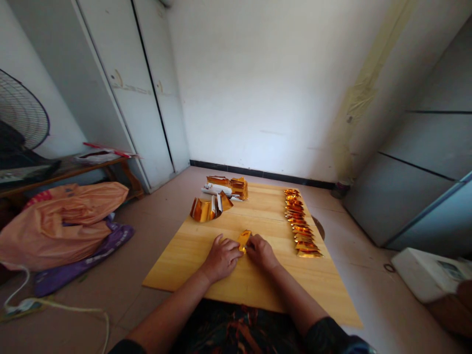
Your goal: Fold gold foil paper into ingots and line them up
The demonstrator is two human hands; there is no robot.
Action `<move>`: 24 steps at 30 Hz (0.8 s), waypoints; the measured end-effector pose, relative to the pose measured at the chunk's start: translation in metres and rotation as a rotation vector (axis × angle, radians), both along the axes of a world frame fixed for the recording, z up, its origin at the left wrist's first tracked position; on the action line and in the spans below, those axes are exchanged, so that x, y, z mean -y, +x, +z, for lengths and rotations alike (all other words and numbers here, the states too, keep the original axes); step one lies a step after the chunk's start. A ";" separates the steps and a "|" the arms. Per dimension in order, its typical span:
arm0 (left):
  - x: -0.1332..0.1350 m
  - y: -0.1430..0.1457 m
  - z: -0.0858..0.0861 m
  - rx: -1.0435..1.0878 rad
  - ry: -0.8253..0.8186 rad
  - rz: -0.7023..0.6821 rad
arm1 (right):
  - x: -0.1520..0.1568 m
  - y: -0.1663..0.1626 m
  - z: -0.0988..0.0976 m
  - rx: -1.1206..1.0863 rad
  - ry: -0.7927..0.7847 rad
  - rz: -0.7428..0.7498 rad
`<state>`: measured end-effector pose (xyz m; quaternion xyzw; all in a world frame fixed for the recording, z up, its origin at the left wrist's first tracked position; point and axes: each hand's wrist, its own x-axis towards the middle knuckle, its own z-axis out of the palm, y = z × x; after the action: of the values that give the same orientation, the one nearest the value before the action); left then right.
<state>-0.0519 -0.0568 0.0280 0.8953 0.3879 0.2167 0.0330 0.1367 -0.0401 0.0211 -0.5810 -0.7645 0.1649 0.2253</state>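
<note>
Both hands meet over the middle of a low wooden board (pixel 258 285). My left hand (pixel 220 257) and my right hand (pixel 261 251) pinch a small piece of gold foil paper (pixel 244 239) between their fingertips, holding it just above the wood. A curled bundle of gold foil sheets (pixel 206 208) lies to the far left of the hands. A row of several folded gold pieces (pixel 300 226) runs along the board's right side.
A stack of gold paper packs (pixel 228 187) sits at the board's far edge. An orange bag (pixel 62 221) and purple cloth (pixel 84 260) lie on the floor at left, by a fan (pixel 20 113). A white device (pixel 431 275) sits at right.
</note>
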 end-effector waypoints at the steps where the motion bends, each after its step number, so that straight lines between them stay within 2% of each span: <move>1: 0.000 0.000 0.000 0.002 0.003 0.001 | 0.001 0.000 -0.001 -0.018 0.007 -0.009; 7: 0.001 0.000 -0.002 0.019 -0.003 0.000 | 0.003 0.001 -0.004 -0.096 0.022 -0.011; 10: -0.003 0.000 -0.003 0.029 -0.028 -0.004 | 0.006 0.004 -0.005 -0.107 0.085 -0.054; 14: -0.018 -0.002 -0.005 0.048 -0.091 -0.027 | 0.013 0.006 -0.001 0.005 0.153 -0.102; 20: -0.046 -0.007 -0.003 -0.007 -0.304 -0.127 | 0.018 0.002 0.009 0.175 0.080 -0.026; 24: -0.056 -0.006 0.000 -0.034 -0.351 -0.183 | 0.020 0.001 0.013 0.259 0.079 0.001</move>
<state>-0.0584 -0.0011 0.0277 0.9108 0.3372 0.1266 0.2018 0.1378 -0.0597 0.0338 -0.5876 -0.7935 0.0585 0.1471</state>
